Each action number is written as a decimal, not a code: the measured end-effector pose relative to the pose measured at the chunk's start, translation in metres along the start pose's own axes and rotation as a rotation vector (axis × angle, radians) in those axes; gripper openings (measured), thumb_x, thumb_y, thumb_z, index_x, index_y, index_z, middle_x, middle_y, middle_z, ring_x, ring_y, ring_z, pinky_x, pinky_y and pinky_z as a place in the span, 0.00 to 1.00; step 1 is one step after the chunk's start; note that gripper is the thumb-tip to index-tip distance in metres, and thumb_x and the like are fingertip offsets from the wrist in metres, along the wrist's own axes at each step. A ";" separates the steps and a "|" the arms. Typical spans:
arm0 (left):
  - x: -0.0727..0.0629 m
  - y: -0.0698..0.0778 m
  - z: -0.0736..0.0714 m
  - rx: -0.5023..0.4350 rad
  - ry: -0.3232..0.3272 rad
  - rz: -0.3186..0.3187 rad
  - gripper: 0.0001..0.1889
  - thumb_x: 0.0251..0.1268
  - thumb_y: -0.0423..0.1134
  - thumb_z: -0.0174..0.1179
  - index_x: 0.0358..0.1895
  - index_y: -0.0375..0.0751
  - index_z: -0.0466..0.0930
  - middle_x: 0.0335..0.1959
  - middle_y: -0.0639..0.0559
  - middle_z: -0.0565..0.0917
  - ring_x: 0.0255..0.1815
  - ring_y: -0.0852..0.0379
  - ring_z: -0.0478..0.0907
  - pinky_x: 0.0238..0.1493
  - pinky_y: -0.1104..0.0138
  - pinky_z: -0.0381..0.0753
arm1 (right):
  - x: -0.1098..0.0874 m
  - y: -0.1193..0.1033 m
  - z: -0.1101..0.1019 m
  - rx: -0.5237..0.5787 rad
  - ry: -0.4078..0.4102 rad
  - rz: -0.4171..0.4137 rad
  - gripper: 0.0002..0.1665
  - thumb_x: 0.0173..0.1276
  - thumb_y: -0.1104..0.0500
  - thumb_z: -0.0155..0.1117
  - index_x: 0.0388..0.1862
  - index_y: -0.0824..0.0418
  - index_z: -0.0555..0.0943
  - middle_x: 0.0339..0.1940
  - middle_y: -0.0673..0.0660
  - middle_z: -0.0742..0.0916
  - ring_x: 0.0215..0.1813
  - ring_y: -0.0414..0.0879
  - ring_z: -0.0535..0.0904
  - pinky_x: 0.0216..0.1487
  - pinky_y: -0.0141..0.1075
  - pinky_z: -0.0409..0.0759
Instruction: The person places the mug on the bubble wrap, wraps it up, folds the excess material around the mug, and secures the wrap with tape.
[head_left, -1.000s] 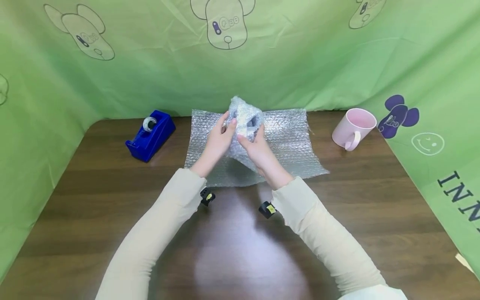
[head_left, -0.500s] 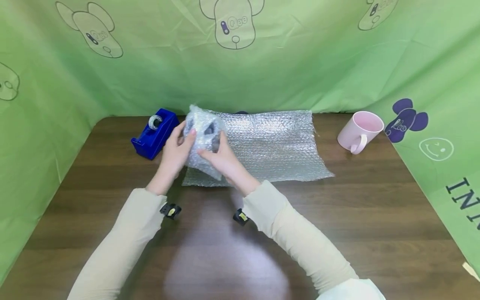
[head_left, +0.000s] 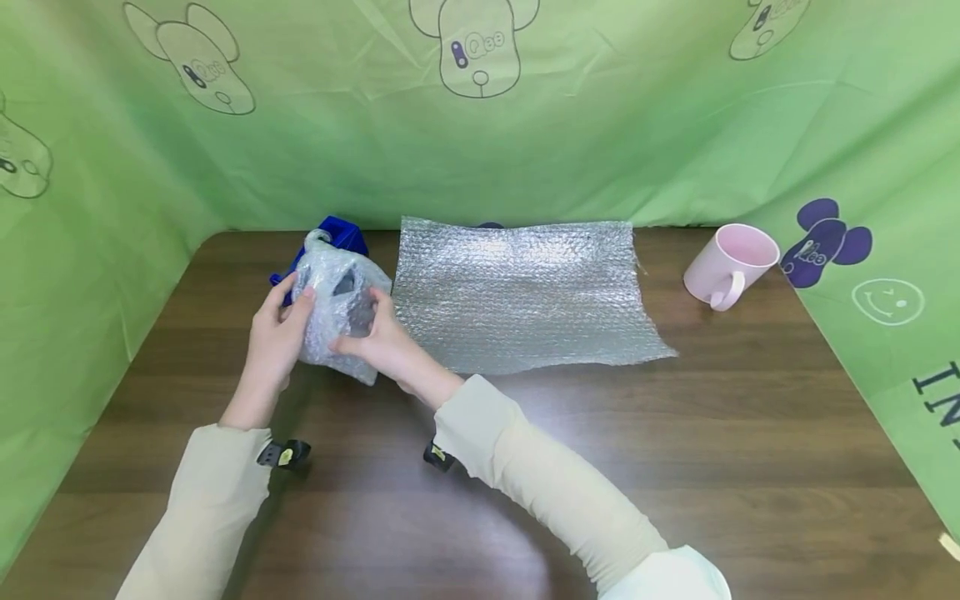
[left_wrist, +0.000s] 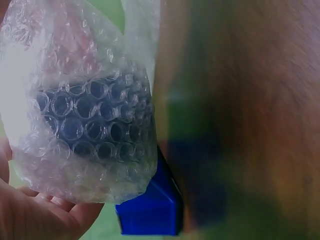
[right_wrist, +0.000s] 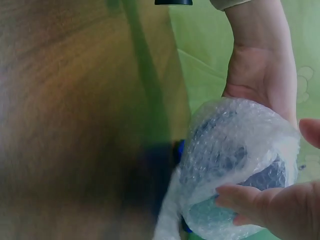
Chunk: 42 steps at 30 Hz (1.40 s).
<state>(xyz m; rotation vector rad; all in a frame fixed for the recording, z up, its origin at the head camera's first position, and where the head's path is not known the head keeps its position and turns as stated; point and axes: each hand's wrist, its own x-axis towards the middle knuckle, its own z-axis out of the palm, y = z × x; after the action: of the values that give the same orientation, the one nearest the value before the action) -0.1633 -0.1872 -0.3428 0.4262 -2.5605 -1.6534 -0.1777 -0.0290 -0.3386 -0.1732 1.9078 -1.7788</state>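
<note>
A bubble-wrapped bundle (head_left: 322, 287) is held between both hands at the left of the table, with a dark, rounded thing showing dimly through the clear wrap. My left hand (head_left: 276, 337) grips its left side, thumb toward the front. On the opposite side my right hand (head_left: 386, 346) pinches it, the thumb lying across the wrap in the right wrist view. A pinkish patch also shows through the bundle (left_wrist: 95, 120) in the left wrist view. Directly behind it stands a blue tape dispenser (head_left: 341, 236), its lower part and tape roll largely covered by the bundle.
A flat sheet of bubble wrap (head_left: 525, 292) lies at the middle back of the wooden table (head_left: 712, 433). Off to the right stands a pink mug (head_left: 723, 267), handle toward the front. Green printed cloth (head_left: 600, 150) hangs along the back and sides.
Both hands have carried the bundle leftward, from over the bubble wrap sheet to in front of the tape dispenser. The whole sheet now shows. The head view has shifted slightly.
</note>
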 end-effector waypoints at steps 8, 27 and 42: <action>-0.003 -0.012 -0.005 0.009 -0.007 -0.002 0.32 0.74 0.54 0.42 0.76 0.52 0.49 0.68 0.34 0.68 0.53 0.62 0.75 0.38 0.84 0.74 | -0.001 0.008 0.007 0.032 -0.024 0.010 0.55 0.59 0.65 0.67 0.76 0.57 0.44 0.77 0.63 0.57 0.76 0.59 0.57 0.75 0.45 0.61; -0.020 -0.026 -0.023 -0.066 0.327 -0.153 0.25 0.69 0.53 0.51 0.68 0.54 0.68 0.62 0.37 0.75 0.31 0.79 0.76 0.31 0.83 0.76 | -0.010 0.014 0.037 0.000 -0.116 0.004 0.54 0.59 0.64 0.67 0.76 0.51 0.46 0.79 0.56 0.56 0.76 0.53 0.60 0.70 0.38 0.68; -0.036 -0.034 -0.033 -0.089 0.447 -0.110 0.20 0.64 0.47 0.60 0.56 0.45 0.81 0.22 0.80 0.81 0.25 0.80 0.78 0.27 0.84 0.75 | -0.035 0.011 0.060 -0.139 -0.046 0.046 0.53 0.57 0.56 0.69 0.75 0.51 0.48 0.62 0.67 0.78 0.60 0.46 0.77 0.54 0.30 0.76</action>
<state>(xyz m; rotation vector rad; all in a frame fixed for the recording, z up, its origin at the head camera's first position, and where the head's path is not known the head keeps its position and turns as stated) -0.1153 -0.2202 -0.3559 0.8344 -2.1637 -1.4877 -0.1178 -0.0655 -0.3392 -0.2165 1.9863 -1.6001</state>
